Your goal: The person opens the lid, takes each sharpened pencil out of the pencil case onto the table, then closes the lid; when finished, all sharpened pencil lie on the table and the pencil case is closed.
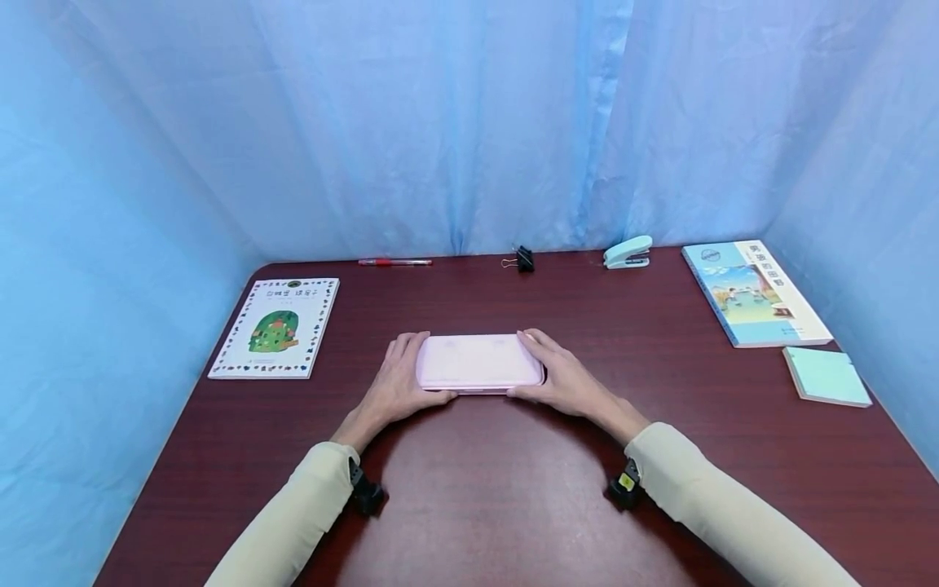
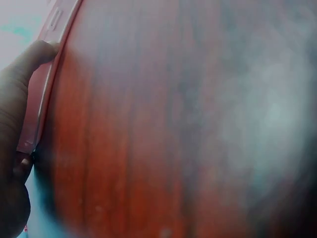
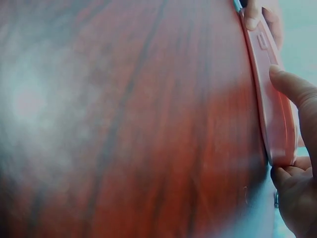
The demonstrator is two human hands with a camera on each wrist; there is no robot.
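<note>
A pale pink pencil case [image 1: 480, 361] with rounded corners lies flat and lengthwise at the middle of the table. My left hand [image 1: 399, 379] grips its left end, thumb along the near side and fingers at the far edge. The right hand [image 1: 561, 379] holds the right end the same way. In the left wrist view, my left thumb [image 2: 37, 53] presses the front of the case [image 2: 35, 109], near a small raised clasp. The right wrist view shows my right thumb [image 3: 292, 87] on the same side of the case [image 3: 275, 124].
A white picture book [image 1: 275, 326] lies left. Along the back are a red pen [image 1: 396, 262], a black binder clip [image 1: 524, 259] and a mint stapler [image 1: 628, 253]. At right are a thicker book [image 1: 756, 293] and a green notepad [image 1: 827, 377]. Blue curtains [image 1: 440, 122] surround the table.
</note>
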